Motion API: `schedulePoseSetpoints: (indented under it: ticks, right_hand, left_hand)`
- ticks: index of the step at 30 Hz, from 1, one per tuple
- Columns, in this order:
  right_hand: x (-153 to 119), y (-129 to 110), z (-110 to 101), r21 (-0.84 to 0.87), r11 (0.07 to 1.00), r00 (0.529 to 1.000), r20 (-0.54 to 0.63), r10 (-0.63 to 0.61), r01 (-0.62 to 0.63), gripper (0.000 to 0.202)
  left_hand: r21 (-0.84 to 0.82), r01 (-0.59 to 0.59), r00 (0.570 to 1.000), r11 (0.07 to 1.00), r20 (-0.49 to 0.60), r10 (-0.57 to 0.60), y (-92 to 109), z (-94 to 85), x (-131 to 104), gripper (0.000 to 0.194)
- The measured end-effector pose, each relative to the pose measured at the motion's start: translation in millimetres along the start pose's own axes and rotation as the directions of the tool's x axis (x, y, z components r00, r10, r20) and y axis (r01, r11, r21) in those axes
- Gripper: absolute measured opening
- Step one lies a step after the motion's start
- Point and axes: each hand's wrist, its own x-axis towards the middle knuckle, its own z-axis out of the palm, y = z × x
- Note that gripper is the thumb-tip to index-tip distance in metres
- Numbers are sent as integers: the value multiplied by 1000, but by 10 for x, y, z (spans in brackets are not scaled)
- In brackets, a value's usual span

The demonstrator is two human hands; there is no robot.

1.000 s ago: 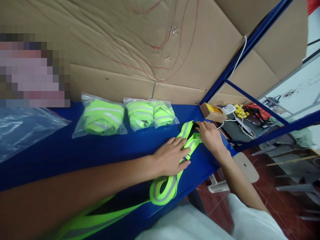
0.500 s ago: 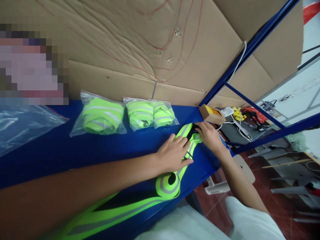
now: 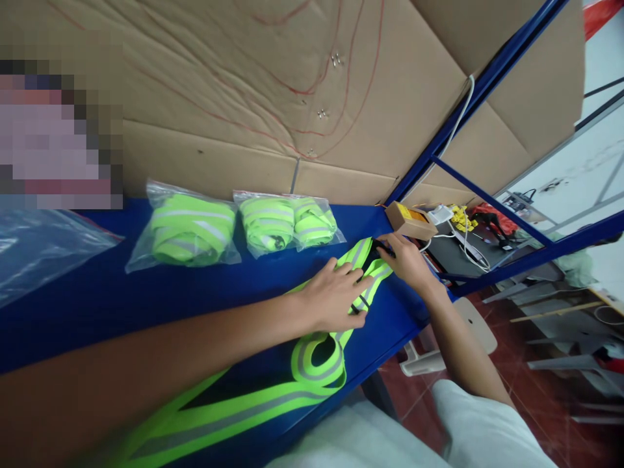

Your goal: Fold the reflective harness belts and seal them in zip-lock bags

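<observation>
A neon-green strap with a grey stripe (image 3: pixel 244 411) runs along the blue table, with a loose loop near the front edge. My left hand (image 3: pixel 334 296) lies palm down on the strap, its fingers apart. At the strap's far end my right hand (image 3: pixel 402 257) pinches a black part of it. A thin black cord or buckle piece shows beside my left thumb. What lies under my left palm is hidden.
Along the back of the blue table (image 3: pixel 195 292) sit clear bags of rolled green straps (image 3: pixel 192 231), (image 3: pixel 267 224). An empty plastic bag (image 3: pixel 43 250) lies left. A small cardboard box (image 3: pixel 410 220) and blue frame post (image 3: pixel 439 146) stand right.
My left hand has shifted slightly left along the strap. The strap's loop beneath it has opened wider. My right hand keeps its pinch at the far end. The whole view has shifted slightly.
</observation>
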Motion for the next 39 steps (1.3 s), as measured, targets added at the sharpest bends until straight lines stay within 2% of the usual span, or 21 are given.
schedulePoseSetpoints:
  ticks: [2,6,10,13,18,20,22,24,28,31,33,35,37,39]
  right_hand:
    - [-7,8,5,30,1000,1000,7,-1,1,24]
    - [-77,35,91,100,995,1000,-18,15,-14,27]
    - [-149,28,202,164,986,1000,-29,-9,13,37]
    - [-154,-8,247,232,973,1000,-22,-15,19,45]
    - [-169,-106,238,344,937,992,91,-90,54,55]
    - [-202,-158,219,389,920,983,140,-119,56,56]
    - [-239,-210,208,422,907,981,175,-77,-4,56]
    - [-265,-252,213,416,904,984,177,28,-100,56]
    - [-251,-294,227,374,903,973,165,161,-213,70]
    - [-188,-285,162,485,812,937,281,207,-325,63]
    - [-140,-262,84,591,685,893,399,210,-425,55]
    - [-104,-233,3,660,569,861,470,196,-490,49]
    - [-87,-207,-64,692,505,851,480,212,-516,48]
    - [-82,-184,-115,718,486,866,445,229,-498,48]
  left_hand:
    - [47,-16,1000,999,9,16,10,-35,48,58]
    - [130,-94,996,987,13,93,-17,-39,132,49]
    - [56,-60,997,997,-46,63,-68,12,119,49]
    - [28,-35,996,999,-77,37,-73,54,82,40]
    - [13,19,999,1000,33,-19,-56,64,-9,53]
    - [27,1,999,1000,41,-2,-63,41,-67,54]
    - [35,-37,999,999,14,37,-75,9,-125,48]
    - [44,-62,998,997,-7,62,-83,-29,-168,43]
    - [70,-57,998,996,4,57,-59,-96,-220,45]
    - [59,-34,998,998,56,30,-6,-119,-291,49]
    - [46,3,995,999,98,-7,37,-121,-361,50]
    - [33,45,990,998,130,-49,76,-121,-432,51]
    - [9,71,985,997,157,-71,102,-127,-486,54]
    - [-30,91,982,995,169,-85,110,-140,-515,56]
